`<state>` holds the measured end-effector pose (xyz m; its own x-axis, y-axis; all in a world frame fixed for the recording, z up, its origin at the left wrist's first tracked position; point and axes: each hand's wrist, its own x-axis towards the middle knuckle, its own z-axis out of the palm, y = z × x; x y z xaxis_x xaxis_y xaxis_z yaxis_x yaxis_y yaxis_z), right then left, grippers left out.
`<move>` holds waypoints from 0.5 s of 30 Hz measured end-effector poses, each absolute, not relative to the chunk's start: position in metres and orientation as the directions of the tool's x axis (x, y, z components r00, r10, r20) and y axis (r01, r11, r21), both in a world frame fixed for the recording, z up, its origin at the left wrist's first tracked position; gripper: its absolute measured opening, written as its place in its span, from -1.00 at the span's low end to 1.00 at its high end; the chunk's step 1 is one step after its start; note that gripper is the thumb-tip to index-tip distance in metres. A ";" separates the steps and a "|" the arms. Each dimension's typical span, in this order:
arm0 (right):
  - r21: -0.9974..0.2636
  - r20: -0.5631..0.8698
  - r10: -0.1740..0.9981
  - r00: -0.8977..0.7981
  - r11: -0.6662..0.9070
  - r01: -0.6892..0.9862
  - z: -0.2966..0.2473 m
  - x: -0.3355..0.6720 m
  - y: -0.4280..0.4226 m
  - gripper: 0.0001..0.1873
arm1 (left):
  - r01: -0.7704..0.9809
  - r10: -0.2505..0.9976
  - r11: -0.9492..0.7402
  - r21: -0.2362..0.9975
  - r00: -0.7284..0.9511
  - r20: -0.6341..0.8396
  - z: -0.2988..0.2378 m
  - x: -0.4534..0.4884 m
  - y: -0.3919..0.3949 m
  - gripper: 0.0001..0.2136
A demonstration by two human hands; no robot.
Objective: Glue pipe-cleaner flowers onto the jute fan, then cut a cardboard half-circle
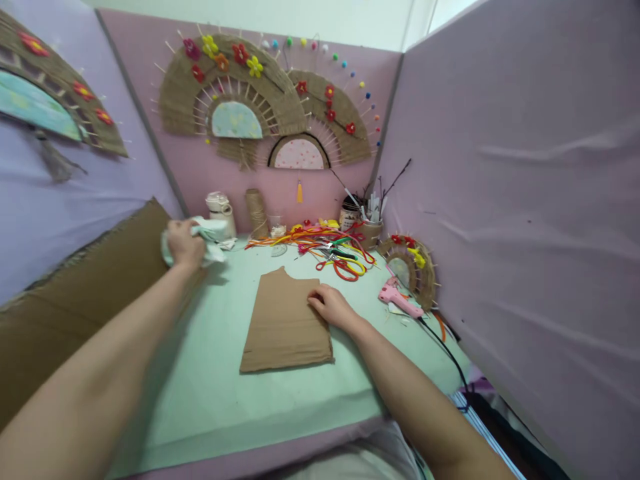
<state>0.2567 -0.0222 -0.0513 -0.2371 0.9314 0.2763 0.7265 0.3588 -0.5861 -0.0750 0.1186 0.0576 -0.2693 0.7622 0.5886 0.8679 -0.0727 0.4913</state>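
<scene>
The cardboard piece (pixel 287 327) lies near the middle of the desk (pixel 205 393), directly left of the nearer right hand (pixel 331 307), whose curled fingers touch its right edge (grip indeterminable), while the left hand (pixel 185 244), closed on a pale green cloth (pixel 214 231), is apart toward the back-left corner.

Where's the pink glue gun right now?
In the head view, the pink glue gun lies on the right side of the table, beside the small brown fan, to the right of the right hand.

The cardboard piece (pixel 287 327) looks matt, the glue gun (pixel 401 302) smooth plastic.
</scene>
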 end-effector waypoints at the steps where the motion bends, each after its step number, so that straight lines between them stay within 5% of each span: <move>1: -0.580 0.274 0.932 -0.239 0.358 0.732 -0.051 0.257 -0.022 -0.89 | 0.865 0.737 -0.090 0.494 -0.275 0.617 0.069 -0.080 0.118 -0.69; 5: -0.572 0.263 0.932 -0.250 0.359 0.738 -0.048 0.258 -0.023 -0.88 | 0.867 0.634 -0.191 0.461 -0.249 0.732 0.091 -0.091 0.110 -0.75; 15: -0.578 0.249 0.930 -0.269 0.366 0.729 -0.045 0.259 -0.026 -0.89 | 0.904 0.756 -0.137 0.405 -0.169 0.632 0.043 -0.078 0.101 -0.75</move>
<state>0.2587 -0.0264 -0.0445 -0.2694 0.9304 0.2488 0.7294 0.3657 -0.5781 -0.0782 0.1009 0.0428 -0.1685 0.7562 0.6323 0.9039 -0.1374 0.4052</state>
